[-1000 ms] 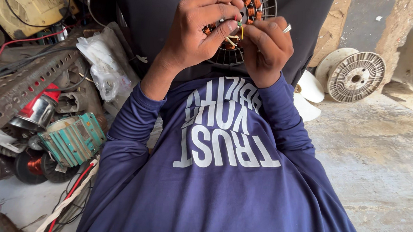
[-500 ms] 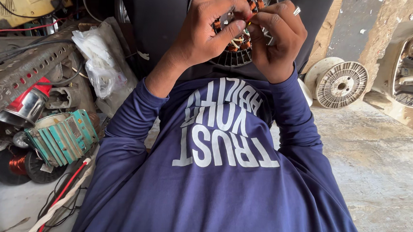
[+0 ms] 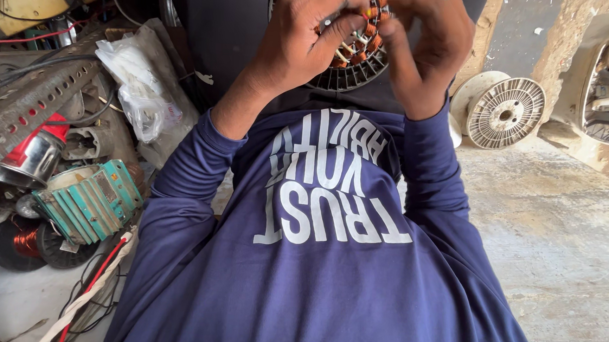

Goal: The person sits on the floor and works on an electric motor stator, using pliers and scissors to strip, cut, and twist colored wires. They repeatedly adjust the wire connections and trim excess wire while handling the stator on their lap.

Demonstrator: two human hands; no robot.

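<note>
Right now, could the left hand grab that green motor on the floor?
Probably not straight away. The left hand is up on the round coil piece with the right hand. The green motor sits low beside the left elbow; nothing blocks it, but the hand must let go first.

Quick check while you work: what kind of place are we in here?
Most likely a motor-rewinding repair workshop: both hands work at a round stator with copper windings, a teal finned motor housing sits among scrap, and a wire spool rests on the concrete floor.
</note>
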